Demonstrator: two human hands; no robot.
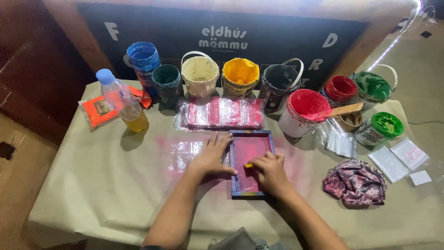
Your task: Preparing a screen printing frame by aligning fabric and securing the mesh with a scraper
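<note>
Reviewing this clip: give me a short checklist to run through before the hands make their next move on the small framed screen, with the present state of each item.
1. Left hand steadying the small blue-framed screen with pink mesh: ok, fingers rest on its left edge.
2. Right hand placed on the mesh: ok, pressing a small yellow-tipped tool.
3. Frame flat on the tan paper-covered table: ok.
4. White bucket of red paint within reach: ok, a wooden stick lies across it.
5. Paint already on the mesh: cannot tell.
6. What lies under the frame: cannot tell.
</note>
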